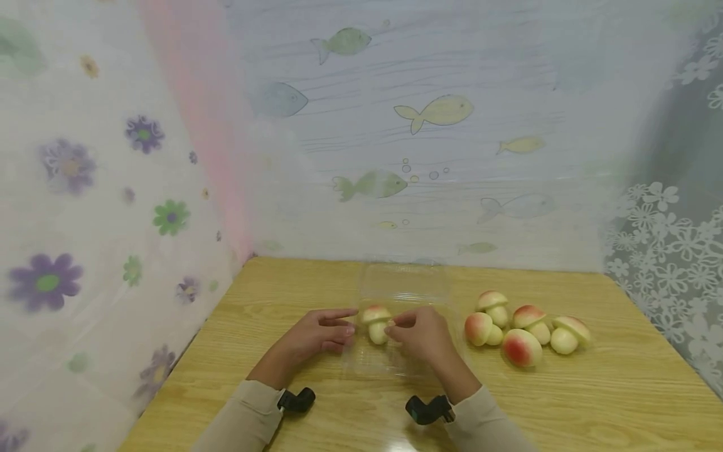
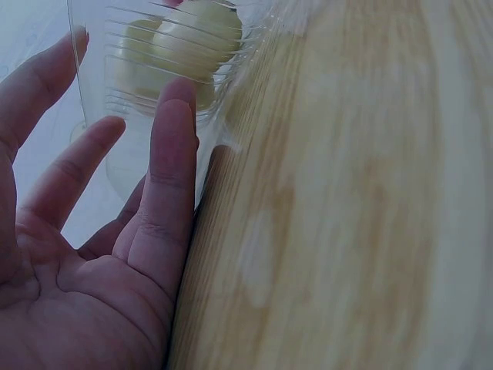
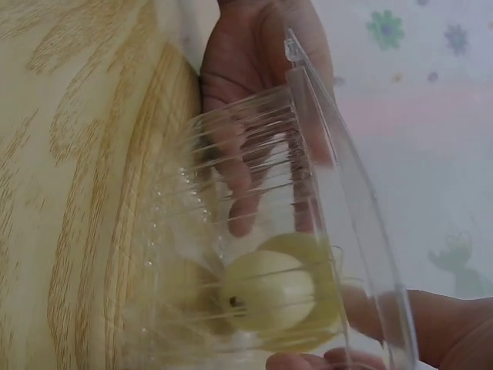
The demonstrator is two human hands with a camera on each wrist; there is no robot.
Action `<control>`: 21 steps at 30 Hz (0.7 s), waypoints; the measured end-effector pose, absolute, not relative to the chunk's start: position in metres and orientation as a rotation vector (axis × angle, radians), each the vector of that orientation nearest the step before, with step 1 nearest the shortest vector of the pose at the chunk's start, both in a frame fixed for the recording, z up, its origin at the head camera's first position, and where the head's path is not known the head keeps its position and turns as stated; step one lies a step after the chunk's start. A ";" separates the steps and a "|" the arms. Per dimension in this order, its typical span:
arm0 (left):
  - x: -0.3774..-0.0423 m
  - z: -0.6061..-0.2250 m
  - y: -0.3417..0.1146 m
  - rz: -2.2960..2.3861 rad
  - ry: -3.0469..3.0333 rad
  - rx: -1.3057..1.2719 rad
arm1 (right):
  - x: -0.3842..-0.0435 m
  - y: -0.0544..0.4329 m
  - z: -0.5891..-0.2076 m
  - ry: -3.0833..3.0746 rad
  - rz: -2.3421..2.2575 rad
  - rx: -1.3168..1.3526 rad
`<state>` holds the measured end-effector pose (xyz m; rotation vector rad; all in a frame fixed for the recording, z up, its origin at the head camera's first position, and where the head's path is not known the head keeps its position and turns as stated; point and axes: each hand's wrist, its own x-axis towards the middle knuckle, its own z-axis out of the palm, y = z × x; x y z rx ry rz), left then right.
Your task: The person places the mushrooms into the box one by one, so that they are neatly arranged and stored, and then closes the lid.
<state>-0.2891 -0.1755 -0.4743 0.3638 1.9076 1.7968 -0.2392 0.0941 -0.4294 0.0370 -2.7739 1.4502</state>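
A clear plastic clamshell box (image 1: 403,282) stands on the table with its lid raised at the back. Inside its left part is a toy mushroom (image 1: 375,329), pale yellow with a reddish cap. My right hand (image 1: 426,336) reaches over the box, thumb and forefinger pinching the mushroom near its stem. Seen through the ribbed wall in the right wrist view, the toy mushroom (image 3: 269,293) has a dark dot on its stem end. My left hand (image 1: 316,336) is at the box's left side, fingers extended, fingertips against or very near the wall.
Right of the box lie several more toy mushrooms (image 1: 530,323), close together. The wooden table (image 1: 271,289) ends at a fish-printed curtain (image 1: 429,207) behind. A flower-printed curtain (image 1: 113,238) hangs on the left. Each sleeve cuff carries a small black camera (image 1: 429,409).
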 end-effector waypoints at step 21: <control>-0.288 -0.473 -0.174 1.813 1.896 0.353 | -0.218 0.132 -0.403 -2.714 1.448 0.179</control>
